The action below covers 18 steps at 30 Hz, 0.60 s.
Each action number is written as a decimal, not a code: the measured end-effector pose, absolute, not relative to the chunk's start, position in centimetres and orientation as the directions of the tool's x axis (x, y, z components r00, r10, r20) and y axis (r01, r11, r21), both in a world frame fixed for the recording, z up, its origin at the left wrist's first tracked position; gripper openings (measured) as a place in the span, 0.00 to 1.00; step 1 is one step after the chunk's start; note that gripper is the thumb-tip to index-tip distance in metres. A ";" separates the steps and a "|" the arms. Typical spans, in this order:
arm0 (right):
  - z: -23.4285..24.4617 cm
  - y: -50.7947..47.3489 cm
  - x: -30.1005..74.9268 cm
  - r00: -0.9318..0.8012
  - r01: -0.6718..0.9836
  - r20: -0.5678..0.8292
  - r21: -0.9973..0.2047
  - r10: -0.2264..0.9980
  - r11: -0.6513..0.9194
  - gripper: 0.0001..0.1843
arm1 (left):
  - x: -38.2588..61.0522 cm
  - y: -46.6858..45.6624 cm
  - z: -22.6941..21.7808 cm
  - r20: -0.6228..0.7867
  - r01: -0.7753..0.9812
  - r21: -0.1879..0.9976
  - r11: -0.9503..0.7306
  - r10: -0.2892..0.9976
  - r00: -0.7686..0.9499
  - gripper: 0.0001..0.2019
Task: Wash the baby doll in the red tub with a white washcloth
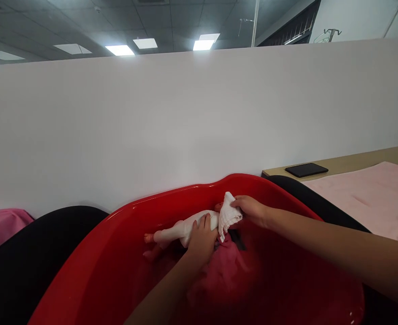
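Our left hand (202,239), fingers slightly spread, rests on the doll (181,228) at seven o'clock in the red tub (94,271); light, steady support suits. Our right hand (252,209) pinches the white cloth (230,214) at five. Beyond stands a pale wall (199,117); ceiling lights (204,44) glow at twelve.

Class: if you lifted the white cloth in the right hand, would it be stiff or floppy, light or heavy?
The white cloth would probably flop, since it hangs in creases. It seems light: the right hand pinches only its edge.
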State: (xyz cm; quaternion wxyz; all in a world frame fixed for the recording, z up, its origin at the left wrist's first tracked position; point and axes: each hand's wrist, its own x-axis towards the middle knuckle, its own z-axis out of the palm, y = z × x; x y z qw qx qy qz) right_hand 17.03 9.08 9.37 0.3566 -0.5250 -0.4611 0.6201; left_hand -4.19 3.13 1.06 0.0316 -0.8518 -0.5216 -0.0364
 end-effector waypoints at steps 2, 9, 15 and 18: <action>10.3 9.0 18.6 -0.166 0.099 -0.289 -0.956 0.943 -0.275 0.11 | -3.9 2.6 0.4 0.075 0.876 -0.026 -0.481 0.873 0.482 0.23; 10.2 8.6 22.5 -0.102 0.093 -0.310 -0.949 0.945 -0.302 0.10 | -3.6 1.0 -2.6 0.064 0.742 -0.141 -0.656 0.742 0.668 0.18; 7.8 8.5 23.2 -0.111 0.044 -0.342 -0.940 0.933 -0.340 0.10 | -3.2 -0.1 -4.4 0.053 0.612 -0.255 -0.749 0.621 0.782 0.20; 6.8 8.6 23.0 -0.133 0.038 -0.367 -0.930 0.921 -0.366 0.11 | -3.0 -0.4 -5.4 0.064 0.590 -0.271 -0.761 0.597 0.799 0.19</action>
